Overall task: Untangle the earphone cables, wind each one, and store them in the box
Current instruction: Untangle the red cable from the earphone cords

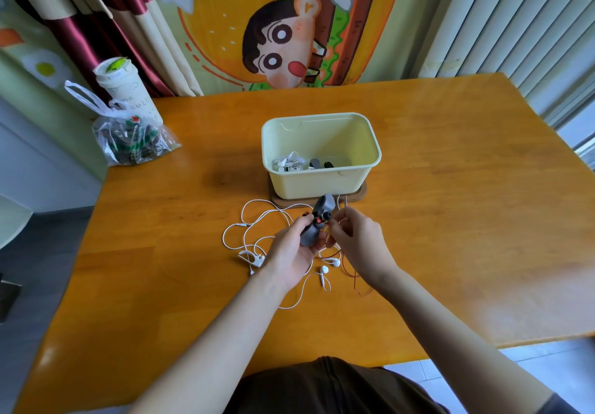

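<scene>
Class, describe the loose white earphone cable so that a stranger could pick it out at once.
Find the orange wooden table, then the pale yellow box at its middle. In front of the box, a white earphone cable sprawls in open loops. Unlike the white set inside the box it is unwound, and the thin cable beside it is red.

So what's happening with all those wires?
A person is sorting out tangled earphones at a wooden table. The left hand grips a grey earphone piece, and the right hand pinches a thin cord right beside it. White earphones and a red wire lie in a loose tangle on the table under the hands. The pale box behind them already holds a white bundle and some dark pieces.
</scene>
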